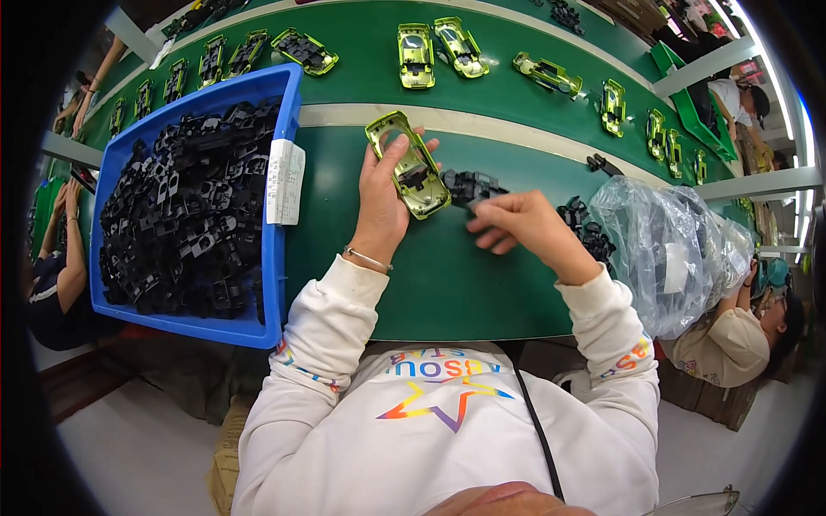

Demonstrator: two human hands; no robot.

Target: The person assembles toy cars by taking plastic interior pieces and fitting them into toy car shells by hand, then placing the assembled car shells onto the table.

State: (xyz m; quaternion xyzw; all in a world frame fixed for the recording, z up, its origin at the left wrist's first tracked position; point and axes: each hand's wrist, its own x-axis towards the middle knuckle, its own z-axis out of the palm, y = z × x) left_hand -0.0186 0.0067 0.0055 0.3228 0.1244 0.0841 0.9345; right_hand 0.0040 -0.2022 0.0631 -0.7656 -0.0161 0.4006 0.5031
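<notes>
My left hand (pixel 383 193) grips a shiny lime-green toy car body shell (pixel 422 191), its hollow inside turned up and tilted. A small black piece sits inside the shell. Just right of the shell, my right hand (pixel 520 225) has its fingers pinched at a black plastic car part (pixel 471 186), which is slightly blurred. The fingertips partly hide how they hold it.
On the left stands a blue bin (pixel 284 258) heaped with black plastic parts. Several lime-green car bodies (pixel 416 56) line the green surface beyond a pale strip. Loose black parts (pixel 585 230) and a clear plastic bag (pixel 658 258) lie at right. Other people sit at both sides.
</notes>
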